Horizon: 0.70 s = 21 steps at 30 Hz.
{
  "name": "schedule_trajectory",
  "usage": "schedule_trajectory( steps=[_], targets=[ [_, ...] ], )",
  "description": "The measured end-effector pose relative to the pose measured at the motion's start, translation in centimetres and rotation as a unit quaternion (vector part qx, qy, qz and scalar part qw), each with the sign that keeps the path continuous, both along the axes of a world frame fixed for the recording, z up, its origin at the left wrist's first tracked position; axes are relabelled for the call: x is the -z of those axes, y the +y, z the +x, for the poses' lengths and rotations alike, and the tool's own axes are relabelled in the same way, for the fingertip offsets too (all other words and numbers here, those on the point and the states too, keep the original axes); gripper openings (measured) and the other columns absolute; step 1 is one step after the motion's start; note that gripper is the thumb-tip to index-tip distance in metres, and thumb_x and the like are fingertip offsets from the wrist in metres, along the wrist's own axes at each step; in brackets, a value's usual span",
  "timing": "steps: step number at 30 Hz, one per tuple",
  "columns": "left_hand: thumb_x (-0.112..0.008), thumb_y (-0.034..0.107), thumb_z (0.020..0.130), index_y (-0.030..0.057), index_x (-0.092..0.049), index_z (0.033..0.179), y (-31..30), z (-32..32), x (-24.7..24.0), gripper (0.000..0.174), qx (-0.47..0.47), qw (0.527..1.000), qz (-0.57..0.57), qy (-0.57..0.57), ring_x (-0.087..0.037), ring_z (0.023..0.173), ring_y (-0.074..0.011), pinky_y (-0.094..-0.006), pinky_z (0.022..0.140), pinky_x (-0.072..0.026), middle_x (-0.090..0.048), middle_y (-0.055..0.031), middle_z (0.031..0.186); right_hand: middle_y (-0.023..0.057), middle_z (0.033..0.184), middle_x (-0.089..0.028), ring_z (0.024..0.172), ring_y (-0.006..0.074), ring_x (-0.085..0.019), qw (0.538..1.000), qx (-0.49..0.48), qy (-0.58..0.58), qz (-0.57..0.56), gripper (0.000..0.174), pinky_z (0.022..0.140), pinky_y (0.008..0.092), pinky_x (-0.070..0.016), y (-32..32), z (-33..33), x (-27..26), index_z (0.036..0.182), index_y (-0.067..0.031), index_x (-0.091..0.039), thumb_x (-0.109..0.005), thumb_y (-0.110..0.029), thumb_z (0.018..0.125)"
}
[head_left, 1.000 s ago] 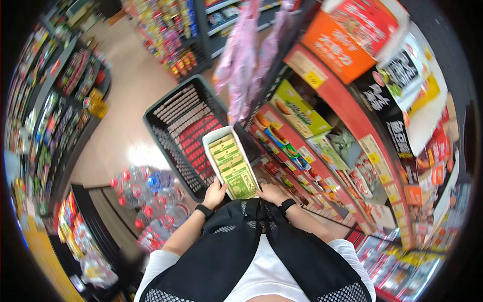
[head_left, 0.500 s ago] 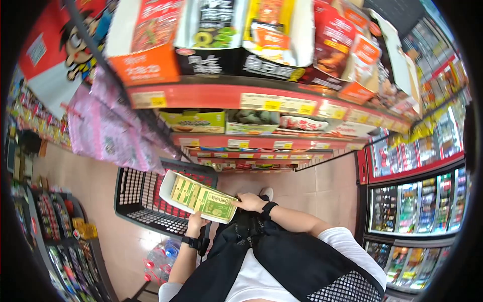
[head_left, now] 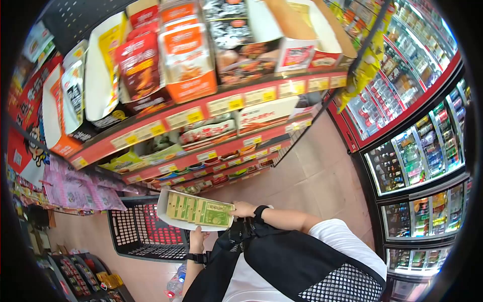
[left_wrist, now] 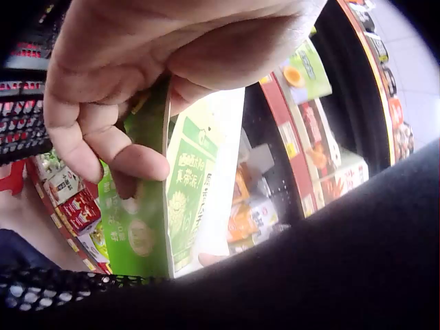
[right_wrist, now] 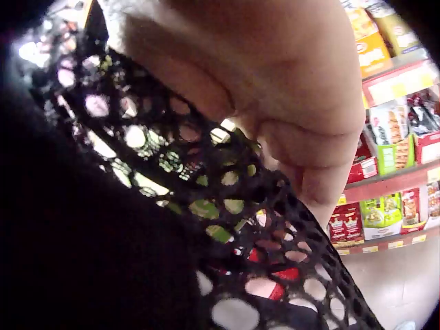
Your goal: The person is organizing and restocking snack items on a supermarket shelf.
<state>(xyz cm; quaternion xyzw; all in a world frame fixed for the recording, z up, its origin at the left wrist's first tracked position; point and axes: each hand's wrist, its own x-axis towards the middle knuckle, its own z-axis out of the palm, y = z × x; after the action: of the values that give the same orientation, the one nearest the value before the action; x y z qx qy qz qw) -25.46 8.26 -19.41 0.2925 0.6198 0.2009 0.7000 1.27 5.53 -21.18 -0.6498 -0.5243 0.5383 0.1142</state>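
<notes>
At waist height both hands hold an open display box (head_left: pixel 162 204) with white inner walls and a green outside. A row of green and yellow packets (head_left: pixel 214 214) fills it. My left hand (head_left: pixel 196 240) grips its near long side; in the left wrist view the fingers (left_wrist: pixel 113 141) curl over the green outer wall with the thumb inside. At the box's right end, my right hand (head_left: pixel 244 209) holds the short side. Black mesh of the vest (right_wrist: pixel 199 172) covers much of that grip in the right wrist view.
Below the box stands a dark shopping basket (head_left: pixel 123 234) with a red bottom. Red-edged shelves (head_left: pixel 221 105) of snack packets rise ahead. Pink bags (head_left: pixel 75 189) hang at the left, drink fridges (head_left: pixel 415 166) line the right. Water bottles (head_left: pixel 176 287) stand near the left forearm.
The view has turned right, bringing the snack shelves in front and the fridges into sight. The box, still in both hands, has swung from pointing forward to lying crosswise before the body.
</notes>
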Motion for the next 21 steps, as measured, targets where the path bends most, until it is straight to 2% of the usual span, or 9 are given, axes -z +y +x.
schedule_trajectory(
  steps=[1, 2, 7, 11, 13, 14, 15, 17, 21],
  targets=[
    [-0.041, 0.018, 0.095, -0.0048, -0.051, 0.114, -0.4, 2.1, -0.6, 0.031, 0.022, 1.000, 0.008, -0.004, -0.065, 0.066, -0.0189, -0.0288, 0.060, -0.0535, -0.066, -0.0145, 0.089, 0.0259, 0.093, -0.067, 0.086, 0.0385, -0.066, 0.999, 0.028, 0.030, -0.036, 0.061, 0.078, 0.0446, -0.0512, -1.3, 1.8, -0.5, 0.113, 0.0087, -0.052, -0.063, -0.042, 0.082],
    [-0.040, 0.018, 0.096, -0.0034, -0.052, 0.115, -0.8, 4.2, -1.1, 0.030, 0.056, 0.998, 0.007, 0.014, -0.065, 0.068, -0.0182, -0.0296, 0.062, -0.0534, -0.067, -0.0134, 0.089, 0.0317, 0.105, -0.062, 0.098, 0.0418, -0.062, 0.999, 0.043, 0.014, -0.001, 0.059, 0.084, 0.0443, -0.0491, -2.9, 3.4, 0.7, 0.108, 0.0136, -0.054, -0.063, -0.039, 0.082],
    [-0.041, 0.022, 0.099, -0.0040, -0.052, 0.120, -2.8, 14.6, -0.7, 0.035, 0.194, 0.981, 0.021, 0.013, -0.067, 0.070, -0.0182, -0.0294, 0.063, -0.0548, -0.068, -0.0131, 0.093, 0.0290, 0.108, -0.063, 0.100, 0.0428, -0.061, 0.984, 0.164, 0.050, 0.052, 0.050, 0.086, 0.0435, -0.0487, -11.3, 11.8, 6.0, 0.112, 0.0073, -0.059, -0.061, -0.032, 0.082],
    [-0.042, 0.026, 0.100, -0.0022, -0.056, 0.116, -4.2, 22.8, -0.2, 0.036, 0.317, 0.948, 0.003, -0.018, -0.067, 0.069, -0.0169, -0.0284, 0.061, -0.0546, -0.068, -0.0130, 0.093, 0.0257, 0.102, -0.066, 0.096, 0.0366, -0.065, 0.953, 0.288, 0.084, 0.038, 0.038, 0.084, 0.0399, -0.0491, -16.8, 17.6, 2.3, 0.111, 0.0033, -0.062, -0.060, -0.020, 0.081],
    [-0.043, 0.030, 0.100, -0.0024, -0.056, 0.118, -4.6, 27.6, 3.9, 0.039, 0.353, 0.934, 0.012, -0.058, -0.066, 0.069, -0.0166, -0.0267, 0.059, -0.0534, -0.069, -0.0122, 0.093, 0.0253, 0.104, -0.066, 0.096, 0.0346, -0.066, 0.925, 0.375, 0.033, 0.049, 0.036, 0.085, 0.0388, -0.0488, -19.7, 20.3, 1.6, 0.114, 0.0035, -0.061, -0.058, -0.014, 0.082],
    [-0.044, 0.031, 0.100, -0.0028, -0.056, 0.118, -4.9, 29.8, 2.4, 0.040, 0.357, 0.932, 0.018, -0.065, -0.066, 0.067, -0.0167, -0.0264, 0.057, -0.0530, -0.069, -0.0121, 0.093, 0.0232, 0.103, -0.067, 0.092, 0.0306, -0.067, 0.912, 0.407, 0.033, 0.048, 0.037, 0.080, 0.0375, -0.0514, -20.7, 20.9, 1.0, 0.118, 0.0046, -0.059, -0.056, -0.009, 0.083],
    [-0.044, 0.031, 0.100, -0.0032, -0.057, 0.118, -5.3, 31.5, 0.8, 0.041, 0.363, 0.929, 0.024, -0.072, -0.065, 0.065, -0.0168, -0.0260, 0.056, -0.0526, -0.069, -0.0121, 0.093, 0.0206, 0.105, -0.067, 0.093, 0.0282, -0.067, 0.896, 0.439, 0.066, 0.025, 0.039, 0.079, 0.0361, -0.0526, -21.3, 21.5, 1.0, 0.120, 0.0053, -0.056, -0.056, -0.007, 0.083],
    [-0.042, 0.030, 0.100, -0.0051, -0.060, 0.113, -5.4, 34.0, 3.4, 0.042, 0.396, 0.912, 0.072, -0.081, -0.064, 0.063, -0.0160, -0.0262, 0.055, -0.0526, -0.069, -0.0123, 0.091, 0.0152, 0.108, -0.065, 0.095, 0.0234, -0.066, 0.856, 0.500, 0.131, -0.022, 0.043, 0.077, 0.0331, -0.0550, -22.4, 22.4, 1.5, 0.125, 0.0067, -0.050, -0.055, -0.002, 0.083],
    [-0.041, 0.031, 0.100, -0.0045, -0.059, 0.113, -4.6, 37.4, 4.4, 0.041, 0.469, 0.873, 0.125, -0.042, -0.061, 0.061, -0.0137, -0.0255, 0.054, -0.0507, -0.068, -0.0090, 0.089, 0.0148, 0.106, -0.064, 0.089, 0.0214, -0.066, 0.823, 0.547, 0.153, -0.003, 0.039, 0.072, 0.0319, -0.0576, -23.1, 23.0, 1.7, 0.122, 0.0057, -0.050, -0.054, -0.001, 0.083]
  ],
)
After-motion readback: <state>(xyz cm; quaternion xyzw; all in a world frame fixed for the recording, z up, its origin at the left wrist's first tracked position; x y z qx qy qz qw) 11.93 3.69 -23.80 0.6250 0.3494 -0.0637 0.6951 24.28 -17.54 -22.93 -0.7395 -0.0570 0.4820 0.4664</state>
